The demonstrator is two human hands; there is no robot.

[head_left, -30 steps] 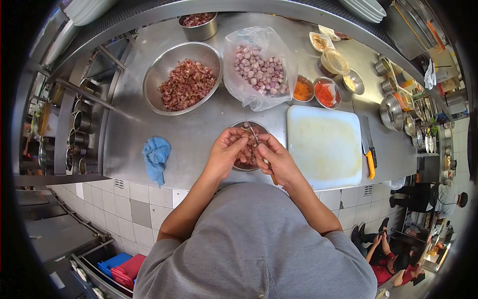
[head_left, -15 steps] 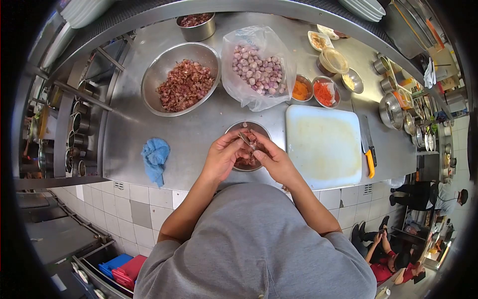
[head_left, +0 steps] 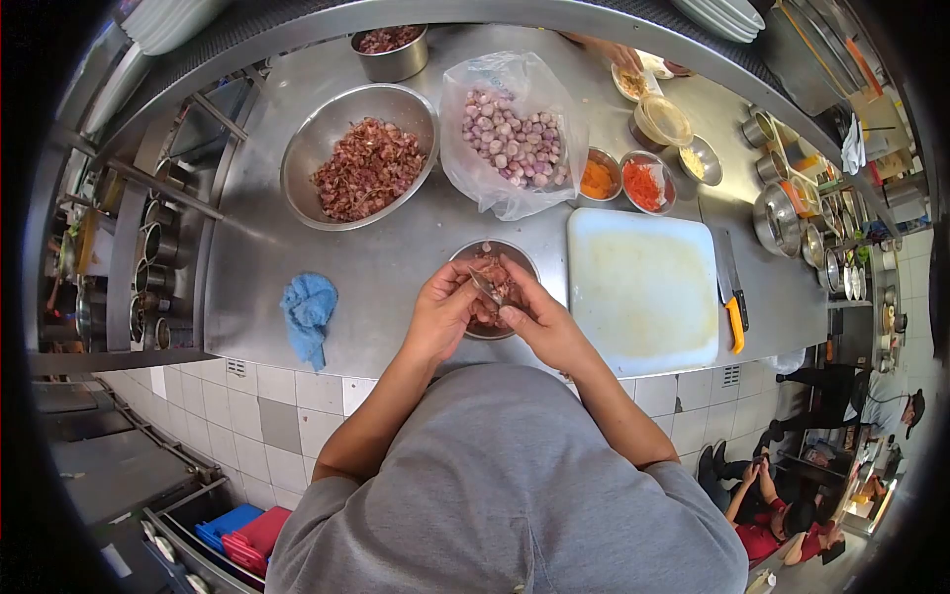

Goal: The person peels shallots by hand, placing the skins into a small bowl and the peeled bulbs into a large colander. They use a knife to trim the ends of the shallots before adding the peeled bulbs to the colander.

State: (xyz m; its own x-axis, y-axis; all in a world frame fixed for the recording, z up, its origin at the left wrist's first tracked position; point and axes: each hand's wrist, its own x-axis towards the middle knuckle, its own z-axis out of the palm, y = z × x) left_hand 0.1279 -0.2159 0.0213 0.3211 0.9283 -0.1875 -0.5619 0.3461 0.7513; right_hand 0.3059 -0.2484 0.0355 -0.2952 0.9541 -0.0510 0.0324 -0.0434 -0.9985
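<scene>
Over a small steel bowl [head_left: 513, 247], my left hand [head_left: 440, 309] and my right hand [head_left: 542, 315] are close together with fingers pinched. A thin small knife blade [head_left: 485, 284] shows between them; it appears to be in my right fingers, its handle hidden. What my left fingertips pinch is too small and covered to make out. Reddish shallot skins [head_left: 488, 319] lie in the bowl below. Beyond the hands, a clear plastic bag [head_left: 465, 188] holds many pale purple shallots [head_left: 510, 139]. To its left, a large steel bowl [head_left: 297, 183] contains a heap of shallot skins and trimmings [head_left: 366, 173].
A white cutting board [head_left: 643, 287] lies right of my hands, with a yellow-handled knife [head_left: 735, 322] beside it. A blue cloth [head_left: 309, 312] is at left. Bowls of orange pieces [head_left: 598, 180] and red shreds [head_left: 645, 185] stand behind the board. Another person's hand [head_left: 614, 54] reaches in at the back.
The blade between my fingers has shifted slightly down and left, and my fingers have changed position a little. Another person's hand has come in at the back over a white dish.
</scene>
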